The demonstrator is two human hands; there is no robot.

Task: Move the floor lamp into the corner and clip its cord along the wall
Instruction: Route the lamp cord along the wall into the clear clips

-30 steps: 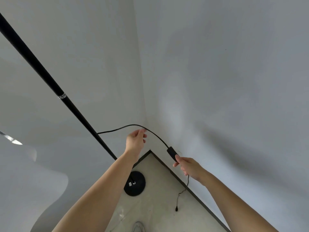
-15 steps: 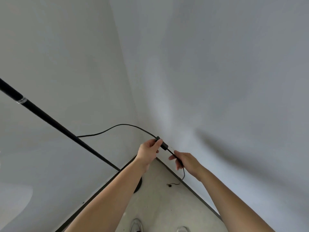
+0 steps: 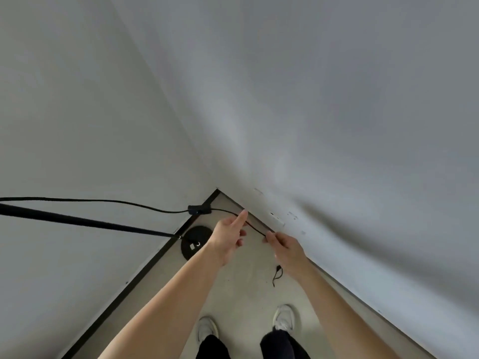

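Cord-routing step, lamp already in the corner.

Pinching the cord (image 3: 255, 228) with both hands: left hand (image 3: 228, 235) closed on it with forefinger extended, right hand (image 3: 285, 246) gripping just beside. Inline switch (image 3: 199, 210) hanging left of the left hand, no longer inside its grip as 0.5 s ago; lamp base (image 3: 193, 242) below it. Next, probably pressing the cord into the pale wall clips (image 3: 278, 220) just above the right hand, 1 at a time.
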